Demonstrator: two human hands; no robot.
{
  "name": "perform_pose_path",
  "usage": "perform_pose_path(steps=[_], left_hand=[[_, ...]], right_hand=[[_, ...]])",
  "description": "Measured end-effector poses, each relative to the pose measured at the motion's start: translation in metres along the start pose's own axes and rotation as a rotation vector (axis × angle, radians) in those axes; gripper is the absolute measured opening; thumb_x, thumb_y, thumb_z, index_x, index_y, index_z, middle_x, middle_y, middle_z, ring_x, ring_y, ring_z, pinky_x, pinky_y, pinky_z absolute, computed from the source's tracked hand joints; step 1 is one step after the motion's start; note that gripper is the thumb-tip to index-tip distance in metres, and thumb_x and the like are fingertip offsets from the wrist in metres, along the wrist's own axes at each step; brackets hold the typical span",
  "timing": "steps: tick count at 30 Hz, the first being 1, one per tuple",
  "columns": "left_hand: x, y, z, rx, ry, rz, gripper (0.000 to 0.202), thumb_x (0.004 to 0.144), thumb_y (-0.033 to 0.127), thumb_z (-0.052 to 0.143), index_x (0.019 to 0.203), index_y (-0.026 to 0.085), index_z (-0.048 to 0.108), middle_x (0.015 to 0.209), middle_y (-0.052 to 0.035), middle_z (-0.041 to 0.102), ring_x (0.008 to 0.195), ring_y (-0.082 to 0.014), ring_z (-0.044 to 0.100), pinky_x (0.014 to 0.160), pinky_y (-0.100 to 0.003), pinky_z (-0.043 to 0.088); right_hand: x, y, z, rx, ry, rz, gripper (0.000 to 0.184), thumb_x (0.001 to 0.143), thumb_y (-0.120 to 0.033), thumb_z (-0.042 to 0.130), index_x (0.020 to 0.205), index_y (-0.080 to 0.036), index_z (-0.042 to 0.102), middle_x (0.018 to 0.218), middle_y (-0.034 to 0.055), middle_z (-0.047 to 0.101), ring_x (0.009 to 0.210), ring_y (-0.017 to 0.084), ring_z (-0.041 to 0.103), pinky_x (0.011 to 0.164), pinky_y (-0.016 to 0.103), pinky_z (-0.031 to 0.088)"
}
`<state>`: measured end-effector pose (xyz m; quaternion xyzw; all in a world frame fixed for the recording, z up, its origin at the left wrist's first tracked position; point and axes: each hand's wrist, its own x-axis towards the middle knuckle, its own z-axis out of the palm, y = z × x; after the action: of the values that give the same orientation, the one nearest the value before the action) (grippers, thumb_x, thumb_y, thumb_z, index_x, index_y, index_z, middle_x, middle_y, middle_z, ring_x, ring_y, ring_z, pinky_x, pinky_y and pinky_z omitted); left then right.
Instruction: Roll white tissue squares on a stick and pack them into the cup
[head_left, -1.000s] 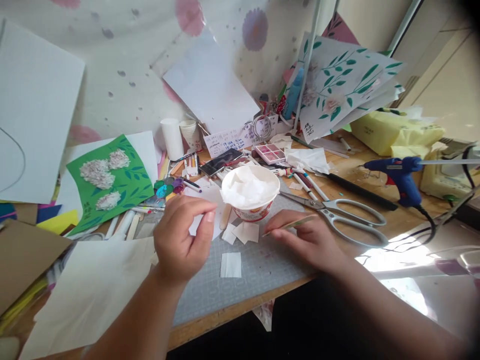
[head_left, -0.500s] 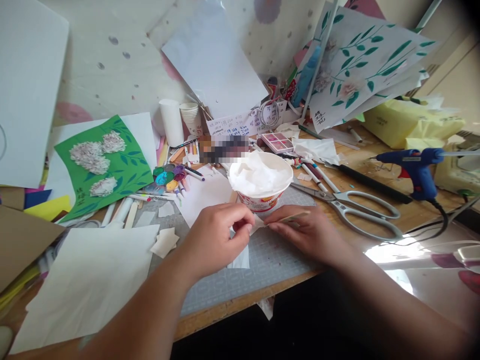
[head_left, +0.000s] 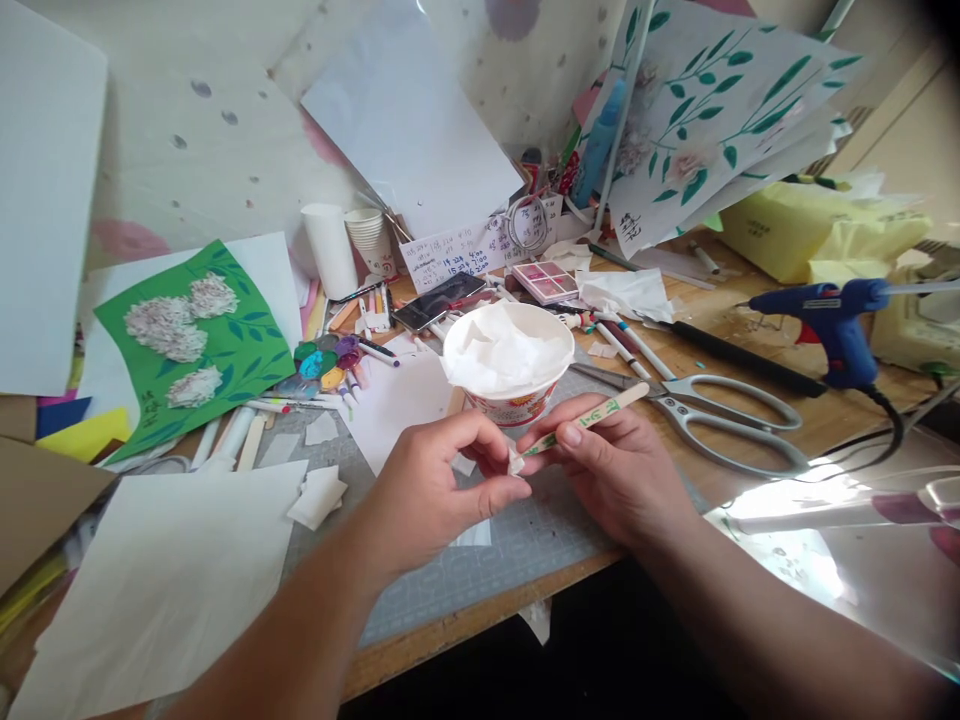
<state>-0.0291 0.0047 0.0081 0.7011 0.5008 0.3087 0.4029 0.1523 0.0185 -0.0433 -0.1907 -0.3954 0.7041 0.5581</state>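
Note:
My left hand (head_left: 431, 490) is closed in a pinch on a small piece of white tissue paper (head_left: 516, 462) held just above the grey cutting mat (head_left: 525, 545). My right hand (head_left: 611, 465) grips a thin wooden stick with green print (head_left: 592, 417), its near end touching the tissue piece. Right behind both hands stands a white paper bowl (head_left: 510, 375) filled with white tissue. A few small white paper squares (head_left: 319, 495) lie on the mat to the left.
Large scissors (head_left: 720, 410) and a blue glue gun (head_left: 832, 320) with its cord lie at the right. A green card with white tissue flowers (head_left: 191, 340), markers, a phone (head_left: 439, 300), paper cups (head_left: 371, 240) and leaning sheets crowd the back. A big white sheet (head_left: 157, 590) covers the near left.
My left hand moved right from the mat's left part to meet my right hand in front of the bowl. The stick's far end has tilted up and both hands lifted slightly.

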Motion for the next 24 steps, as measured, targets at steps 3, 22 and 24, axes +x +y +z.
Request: perform_pose_path(steps=[3, 22, 24], left_hand=[[-0.001, -0.001, 0.002, -0.012, 0.062, -0.019, 0.008, 0.079, 0.021, 0.071, 0.076, 0.020, 0.064, 0.073, 0.0029, 0.067, 0.068, -0.0120, 0.061, 0.064, -0.021, 0.048], [-0.003, -0.008, 0.004, -0.374, 0.076, -0.090, 0.017, 0.093, 0.026, 0.065, 0.109, 0.025, 0.065, 0.082, 0.0011, 0.075, 0.080, -0.0151, 0.071, 0.078, -0.026, 0.054], [-0.003, -0.009, 0.004, -0.371, 0.057, -0.103, 0.022, 0.088, 0.023, 0.071, 0.108, 0.025, 0.062, 0.084, 0.0010, 0.073, 0.081, -0.0154, 0.069, 0.077, -0.027, 0.053]], right_hand=[[-0.001, 0.000, -0.002, 0.009, -0.014, -0.063, 0.008, 0.086, -0.031, 0.077, 0.088, -0.023, 0.078, 0.082, 0.0017, 0.081, 0.067, 0.017, 0.078, 0.068, 0.030, 0.066], [-0.016, -0.002, -0.006, -0.525, -0.025, -0.465, 0.026, 0.094, -0.013, 0.064, 0.111, -0.029, 0.074, 0.100, 0.0017, 0.081, 0.094, 0.019, 0.077, 0.086, 0.032, 0.062], [-0.017, 0.002, -0.008, -0.486, 0.004, -0.435, 0.025, 0.095, -0.014, 0.064, 0.110, -0.030, 0.075, 0.101, 0.0009, 0.080, 0.094, 0.019, 0.076, 0.088, 0.033, 0.060]])
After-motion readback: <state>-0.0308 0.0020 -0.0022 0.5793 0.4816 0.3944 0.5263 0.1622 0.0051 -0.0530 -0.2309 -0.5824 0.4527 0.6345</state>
